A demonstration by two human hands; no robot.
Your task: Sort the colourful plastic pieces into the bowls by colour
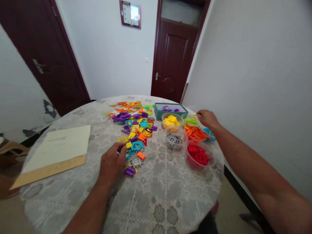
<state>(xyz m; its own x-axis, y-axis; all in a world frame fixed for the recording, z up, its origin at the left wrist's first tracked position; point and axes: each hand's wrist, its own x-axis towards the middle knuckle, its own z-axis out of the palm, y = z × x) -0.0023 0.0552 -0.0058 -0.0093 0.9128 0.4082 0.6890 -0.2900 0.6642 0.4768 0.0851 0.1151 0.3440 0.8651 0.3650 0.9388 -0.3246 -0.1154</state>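
Note:
My left hand (112, 160) is at the near left side of a pile of colourful plastic building pieces (136, 148). Its thumb and fingers are pinched together beside a yellow piece (128, 146); what lies between them is mostly hidden. Out to the right, my right hand (207, 117) pinches a light green plastic piece (194, 114) above the rim of a clear bowl of light green pieces (191, 121). Near it are clear bowls of orange pieces (196, 132), yellow pieces (172, 121), grey pieces (174, 139) and red pieces (198, 156).
A teal box (159, 114) with purple pieces stands behind the bowls. Blue pieces (209, 134) lie at the table's right edge, under my right forearm. A pale sheet (60, 146) and a wooden strip (52, 170) lie on the left of the round table (146, 204).

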